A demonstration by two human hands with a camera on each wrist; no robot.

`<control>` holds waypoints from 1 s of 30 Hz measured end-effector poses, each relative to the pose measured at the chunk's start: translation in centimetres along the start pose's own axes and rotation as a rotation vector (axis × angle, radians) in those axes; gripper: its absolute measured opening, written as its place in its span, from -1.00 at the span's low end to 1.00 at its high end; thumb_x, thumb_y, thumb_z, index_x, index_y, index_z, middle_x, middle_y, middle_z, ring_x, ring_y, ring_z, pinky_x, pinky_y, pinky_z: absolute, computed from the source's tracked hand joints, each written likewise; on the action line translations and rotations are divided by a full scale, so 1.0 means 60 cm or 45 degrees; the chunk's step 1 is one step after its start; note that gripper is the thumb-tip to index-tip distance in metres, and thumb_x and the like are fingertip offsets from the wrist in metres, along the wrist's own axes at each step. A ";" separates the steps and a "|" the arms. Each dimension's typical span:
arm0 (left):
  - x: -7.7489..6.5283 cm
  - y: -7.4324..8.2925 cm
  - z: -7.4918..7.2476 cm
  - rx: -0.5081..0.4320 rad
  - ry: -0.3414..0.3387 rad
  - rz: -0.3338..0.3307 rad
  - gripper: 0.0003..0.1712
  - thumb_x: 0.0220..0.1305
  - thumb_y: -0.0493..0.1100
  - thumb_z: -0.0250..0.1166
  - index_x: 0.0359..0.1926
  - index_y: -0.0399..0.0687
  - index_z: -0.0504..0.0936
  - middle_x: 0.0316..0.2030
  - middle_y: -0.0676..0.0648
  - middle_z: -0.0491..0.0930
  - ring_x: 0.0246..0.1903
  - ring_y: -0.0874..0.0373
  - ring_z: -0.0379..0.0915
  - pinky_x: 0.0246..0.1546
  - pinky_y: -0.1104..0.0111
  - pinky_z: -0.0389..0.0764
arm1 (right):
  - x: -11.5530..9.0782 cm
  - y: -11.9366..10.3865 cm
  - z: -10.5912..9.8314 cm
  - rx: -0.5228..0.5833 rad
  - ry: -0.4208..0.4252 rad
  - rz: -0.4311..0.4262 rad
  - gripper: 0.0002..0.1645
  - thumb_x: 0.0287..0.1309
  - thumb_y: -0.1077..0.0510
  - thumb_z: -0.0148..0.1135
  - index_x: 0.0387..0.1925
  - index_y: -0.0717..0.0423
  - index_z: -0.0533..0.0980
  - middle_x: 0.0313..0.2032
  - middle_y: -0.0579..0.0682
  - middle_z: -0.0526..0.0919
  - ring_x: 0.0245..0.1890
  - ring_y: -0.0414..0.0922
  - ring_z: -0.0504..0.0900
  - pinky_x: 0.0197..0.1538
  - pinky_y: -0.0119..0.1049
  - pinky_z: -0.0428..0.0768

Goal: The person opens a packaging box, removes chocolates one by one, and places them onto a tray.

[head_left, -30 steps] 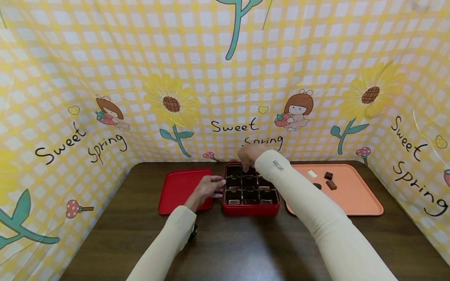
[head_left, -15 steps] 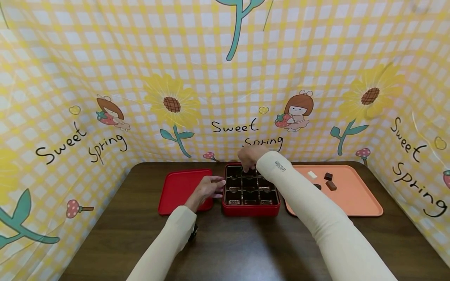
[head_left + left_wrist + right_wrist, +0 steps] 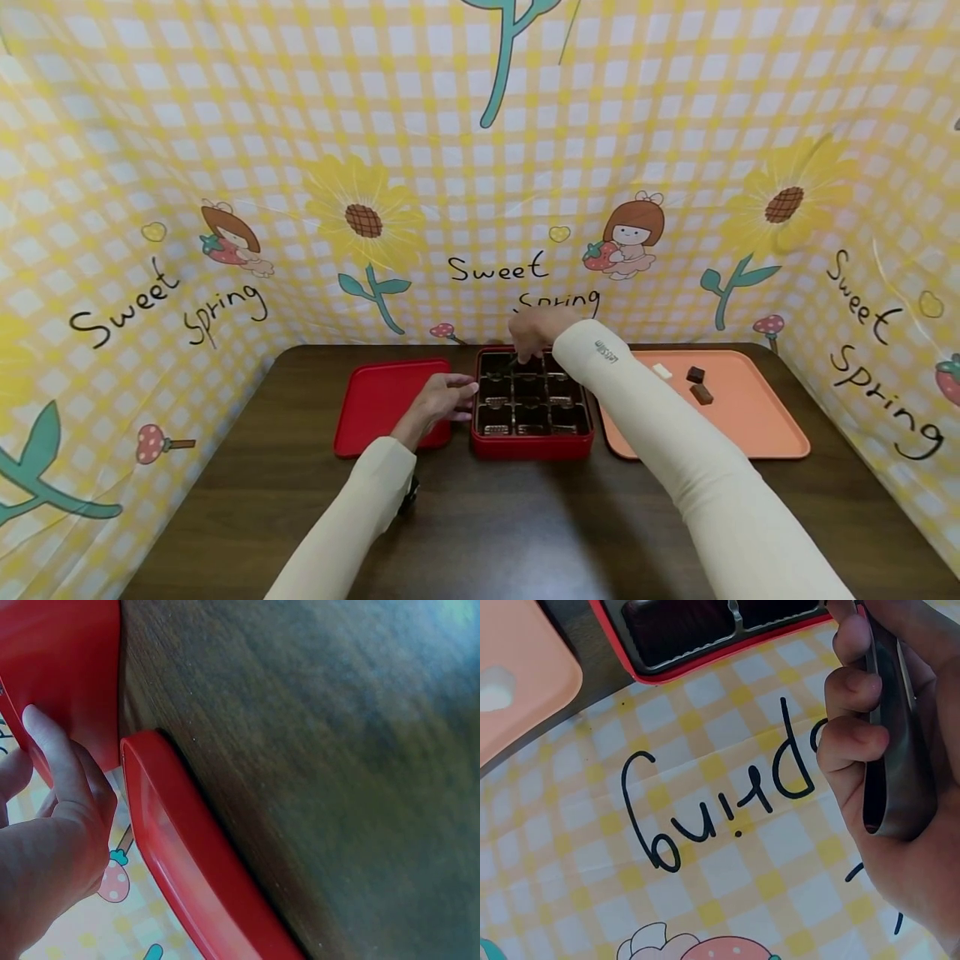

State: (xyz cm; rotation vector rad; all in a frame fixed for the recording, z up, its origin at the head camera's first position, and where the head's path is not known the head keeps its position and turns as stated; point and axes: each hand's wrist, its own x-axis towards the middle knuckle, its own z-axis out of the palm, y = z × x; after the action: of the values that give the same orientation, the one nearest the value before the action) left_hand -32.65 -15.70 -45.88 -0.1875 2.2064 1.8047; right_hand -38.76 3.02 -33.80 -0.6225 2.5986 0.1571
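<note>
A red box [image 3: 531, 448] with a dark tray of square compartments stands mid-table. Reaching over its back row, my right hand [image 3: 542, 328] grips metal tongs [image 3: 906, 761], the fingers curled round them in the right wrist view. The tong tips go down toward the back compartments; what lies between them is hidden. My left hand [image 3: 438, 400] has its fingers extended at the box's left side, thumb right at the rim. In the left wrist view those fingertips overlap the red box wall [image 3: 71, 660].
To the left lies a red lid [image 3: 375, 408], its raised rim [image 3: 199, 817] near my left hand. On the right, an orange tray [image 3: 757, 425] carries a white piece [image 3: 662, 371], a dark chocolate [image 3: 696, 375] and a brown chocolate [image 3: 701, 394]. A checked cloth [image 3: 480, 183] hangs behind.
My right hand has shifted slightly right and up over the back row, its sleeve now covering the dark round piece on the tray. The left hand keeps its place beside the box.
</note>
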 end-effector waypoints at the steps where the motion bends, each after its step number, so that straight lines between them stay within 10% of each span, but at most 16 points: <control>1: 0.000 0.000 0.000 -0.003 0.000 -0.002 -0.61 0.24 -0.20 0.20 0.08 -0.21 0.47 -0.18 -0.19 0.54 -0.31 0.04 0.53 -0.33 0.18 0.63 | 0.000 0.002 -0.001 0.009 -0.002 -0.027 -0.76 0.15 0.00 0.17 -0.50 0.06 0.53 -0.38 0.06 0.65 -0.69 -0.18 0.34 -0.52 -0.29 0.38; 11: -0.001 0.000 -0.001 0.019 0.002 0.008 -0.61 0.24 -0.19 0.19 0.08 -0.21 0.47 -0.18 -0.19 0.54 -0.30 0.03 0.52 -0.38 0.22 0.64 | -0.003 0.015 -0.015 -0.048 -0.006 -0.176 -0.52 0.16 0.06 0.15 -0.83 -0.02 0.30 -0.71 -0.06 0.46 -0.79 -0.23 0.08 -0.63 -0.38 0.07; 30: 0.003 -0.002 0.003 0.021 0.022 0.019 -0.61 0.22 -0.19 0.21 0.06 -0.22 0.49 -0.22 -0.18 0.56 -0.34 0.04 0.53 -0.40 0.23 0.64 | -0.076 0.084 -0.036 0.034 0.090 -0.396 -0.62 0.17 0.13 0.16 -0.76 0.05 0.50 -0.75 -0.05 0.49 -0.79 -0.26 0.15 -0.62 -0.44 0.12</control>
State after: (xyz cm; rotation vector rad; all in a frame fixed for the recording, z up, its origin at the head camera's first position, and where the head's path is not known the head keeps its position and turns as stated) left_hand -32.76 -15.56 -46.07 -0.1851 2.2394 1.7990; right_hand -38.32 8.91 -29.74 -1.0275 2.5257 0.0001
